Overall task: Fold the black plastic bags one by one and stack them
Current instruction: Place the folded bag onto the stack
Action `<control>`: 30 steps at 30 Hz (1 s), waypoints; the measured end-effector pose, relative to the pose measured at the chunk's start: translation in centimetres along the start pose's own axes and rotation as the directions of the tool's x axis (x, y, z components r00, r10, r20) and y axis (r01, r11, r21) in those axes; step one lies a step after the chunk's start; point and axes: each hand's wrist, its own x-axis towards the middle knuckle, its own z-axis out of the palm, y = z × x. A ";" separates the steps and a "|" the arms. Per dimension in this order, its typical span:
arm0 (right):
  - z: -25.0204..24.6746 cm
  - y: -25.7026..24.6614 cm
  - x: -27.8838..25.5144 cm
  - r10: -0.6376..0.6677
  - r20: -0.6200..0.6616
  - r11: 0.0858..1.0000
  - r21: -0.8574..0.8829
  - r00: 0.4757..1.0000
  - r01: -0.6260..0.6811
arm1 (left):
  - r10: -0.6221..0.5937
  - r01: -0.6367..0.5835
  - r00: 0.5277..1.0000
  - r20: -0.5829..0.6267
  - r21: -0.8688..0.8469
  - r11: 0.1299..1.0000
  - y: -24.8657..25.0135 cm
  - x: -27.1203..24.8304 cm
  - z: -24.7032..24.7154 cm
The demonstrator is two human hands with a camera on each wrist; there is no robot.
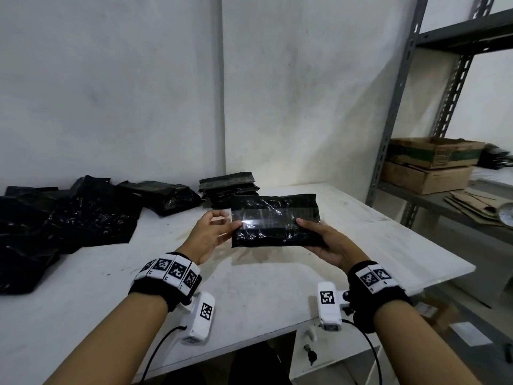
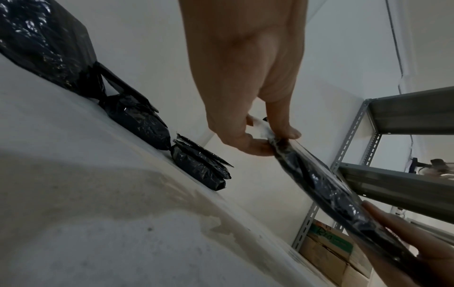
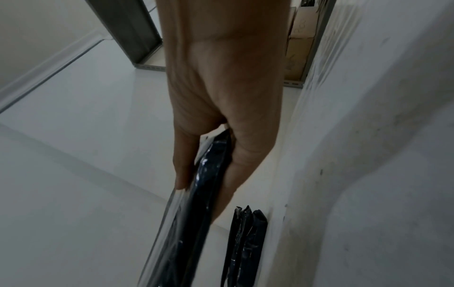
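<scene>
A folded black plastic bag [image 1: 274,220] with a clear strip across it hangs in the air over the white table [image 1: 249,287], held at both ends. My left hand [image 1: 213,232] pinches its left edge between thumb and fingers, as the left wrist view shows with the folded bag [image 2: 326,186] edge-on. My right hand [image 1: 324,240] grips its right end, thumb on top, fingers beneath; the folded bag [image 3: 196,203] lies between them. A stack of folded bags [image 1: 229,187] stands just behind it by the wall. Unfolded black bags [image 1: 72,218] lie heaped at the left.
A grey metal shelf rack [image 1: 394,129] stands right of the table, holding cardboard boxes [image 1: 430,165] and flattened cardboard. A white wall runs behind the table. Bare tabletop lies below the held bag and toward the front edge.
</scene>
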 end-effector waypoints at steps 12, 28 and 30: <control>0.2 0.4 0.8 -0.096 -0.048 0.995 0.036 0.994 0.098 | 0.087 -0.060 0.935 -0.344 0.090 0.994 0.0 0.7 -1.4; 1.5 0.9 1.4 -0.126 -0.019 0.991 0.043 0.992 0.127 | 0.190 -0.123 0.948 -0.256 0.255 0.959 -0.6 0.8 0.2; 1.7 1.0 1.5 -0.122 -0.003 0.992 0.044 0.992 0.122 | 0.184 -0.115 0.950 -0.252 0.264 0.958 -0.6 0.7 0.4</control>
